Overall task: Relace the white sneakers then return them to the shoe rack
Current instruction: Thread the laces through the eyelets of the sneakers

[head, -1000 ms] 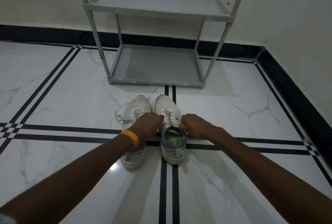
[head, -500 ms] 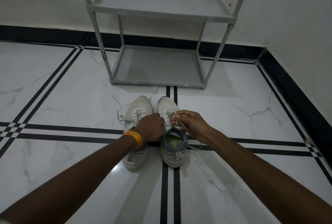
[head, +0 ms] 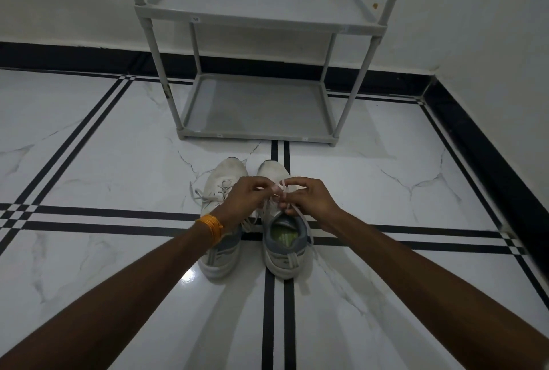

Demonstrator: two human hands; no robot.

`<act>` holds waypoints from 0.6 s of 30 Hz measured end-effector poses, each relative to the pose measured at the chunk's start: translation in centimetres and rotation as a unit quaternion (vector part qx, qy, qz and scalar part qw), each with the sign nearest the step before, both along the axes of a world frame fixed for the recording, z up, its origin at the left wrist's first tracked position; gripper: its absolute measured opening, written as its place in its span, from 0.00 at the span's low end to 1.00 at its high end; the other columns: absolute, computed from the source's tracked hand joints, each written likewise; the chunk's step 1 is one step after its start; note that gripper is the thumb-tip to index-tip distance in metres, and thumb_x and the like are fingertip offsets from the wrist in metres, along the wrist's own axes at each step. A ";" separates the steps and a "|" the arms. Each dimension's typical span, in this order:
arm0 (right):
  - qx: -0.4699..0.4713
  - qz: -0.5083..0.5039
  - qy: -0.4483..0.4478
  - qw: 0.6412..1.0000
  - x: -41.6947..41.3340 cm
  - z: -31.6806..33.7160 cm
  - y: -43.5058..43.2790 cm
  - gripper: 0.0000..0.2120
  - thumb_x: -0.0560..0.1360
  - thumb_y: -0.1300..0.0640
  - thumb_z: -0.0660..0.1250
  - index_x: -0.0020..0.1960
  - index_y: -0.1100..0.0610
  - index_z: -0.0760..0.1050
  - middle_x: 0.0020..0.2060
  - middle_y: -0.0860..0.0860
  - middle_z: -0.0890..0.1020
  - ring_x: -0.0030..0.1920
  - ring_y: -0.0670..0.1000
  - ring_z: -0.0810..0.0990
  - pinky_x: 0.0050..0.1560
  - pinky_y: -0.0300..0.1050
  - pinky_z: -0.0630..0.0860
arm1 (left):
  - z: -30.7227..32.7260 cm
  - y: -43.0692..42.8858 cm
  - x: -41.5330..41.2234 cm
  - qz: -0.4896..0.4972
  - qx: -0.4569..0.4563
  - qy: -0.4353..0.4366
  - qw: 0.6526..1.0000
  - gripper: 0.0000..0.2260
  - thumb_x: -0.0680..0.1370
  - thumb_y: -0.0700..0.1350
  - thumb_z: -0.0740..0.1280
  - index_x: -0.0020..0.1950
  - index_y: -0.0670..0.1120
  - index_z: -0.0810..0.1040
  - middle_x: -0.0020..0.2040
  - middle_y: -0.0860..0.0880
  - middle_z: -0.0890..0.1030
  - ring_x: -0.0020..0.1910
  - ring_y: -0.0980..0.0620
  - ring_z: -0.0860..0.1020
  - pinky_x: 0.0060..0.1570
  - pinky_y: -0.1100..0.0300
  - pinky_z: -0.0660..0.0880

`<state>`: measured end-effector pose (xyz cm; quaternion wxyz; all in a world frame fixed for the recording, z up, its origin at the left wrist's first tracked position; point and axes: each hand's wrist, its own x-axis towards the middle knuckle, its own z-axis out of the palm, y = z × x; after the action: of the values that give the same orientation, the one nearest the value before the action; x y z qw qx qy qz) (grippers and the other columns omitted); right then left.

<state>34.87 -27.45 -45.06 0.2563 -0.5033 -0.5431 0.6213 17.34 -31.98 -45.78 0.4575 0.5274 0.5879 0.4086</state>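
Note:
Two white sneakers stand side by side on the floor, toes toward the rack. The left sneaker (head: pixel 221 179) has its lace tied in a bow, loops trailing left. The right sneaker (head: pixel 283 254) shows a grey collar and green insole. Both my hands meet above its tongue. My left hand (head: pixel 248 199), with an orange band on the wrist, pinches the white lace (head: pixel 282 187). My right hand (head: pixel 309 197) grips the same lace from the right. One lace end (head: pixel 309 236) hangs down the right side of the shoe.
A grey two-shelf shoe rack (head: pixel 255 135) stands against the white wall just beyond the sneakers, both shelves bare. The floor is glossy white marble with black stripes. A black skirting and a wall run along the right.
My hands have come together from either side of the right sneaker and risen slightly over its tongue, drawing the lace ends up between the fingers. The sneakers have stayed in place.

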 end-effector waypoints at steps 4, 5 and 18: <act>0.022 0.005 -0.011 1.000 -0.2 -0.2 0.0 0.19 0.71 0.63 0.75 0.61 0.60 0.77 0.43 0.63 0.86 0.37 0.55 0.86 0.41 0.46 0.84 | -0.2 0.3 0.0 -0.028 0.049 0.111 0.992 0.06 0.77 0.43 0.68 0.50 0.46 0.84 0.43 0.52 0.85 0.37 0.62 0.81 0.36 0.69 0.75; 0.024 0.011 -0.011 1.000 -0.2 -0.2 0.0 0.19 0.72 0.64 0.74 0.62 0.61 0.77 0.43 0.63 0.86 0.38 0.55 0.86 0.42 0.46 0.84 | -0.2 0.2 0.2 -0.022 0.056 0.123 0.991 0.06 0.78 0.43 0.67 0.51 0.45 0.84 0.43 0.52 0.85 0.38 0.62 0.82 0.37 0.70 0.75; 0.030 0.076 -0.041 0.996 -0.1 -0.3 0.9 0.22 0.72 0.71 0.71 0.65 0.63 0.75 0.43 0.63 0.85 0.44 0.61 0.86 0.51 0.55 0.83 | -0.7 0.1 1.1 0.009 0.161 0.228 0.960 0.06 0.75 0.40 0.71 0.50 0.44 0.85 0.45 0.45 0.85 0.43 0.50 0.81 0.47 0.58 0.78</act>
<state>34.78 -26.59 -45.40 0.2011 -0.4779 -0.6084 0.6009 18.49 -31.89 -46.43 0.2169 0.6682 0.6075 0.3707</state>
